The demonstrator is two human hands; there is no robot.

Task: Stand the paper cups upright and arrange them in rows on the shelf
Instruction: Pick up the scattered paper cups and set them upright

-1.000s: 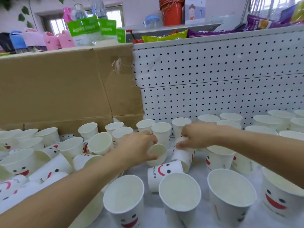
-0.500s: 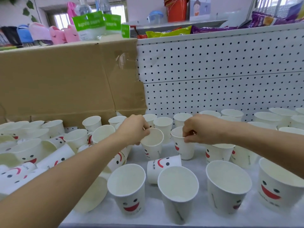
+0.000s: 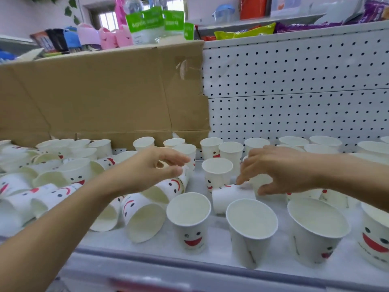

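Both hands hover with fingers spread and loose, gripping nothing. Left hand (image 3: 155, 168) hangs above tipped white paper cups with red smiley faces (image 3: 172, 186); right hand (image 3: 280, 169) reaches over one tipped cup (image 3: 231, 197) mid-shelf. Upright cups (image 3: 189, 220) stand in rows near and right on the white shelf (image 3: 212, 257). A heap of fallen cups (image 3: 52, 194) lies left, before brown cardboard (image 3: 105, 91).

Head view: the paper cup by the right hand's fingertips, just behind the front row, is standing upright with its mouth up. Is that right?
Not quite. The head view shows that paper cup lying on its side, not standing upright. The rest holds: it is by the right hand fingertips, just behind the front row.
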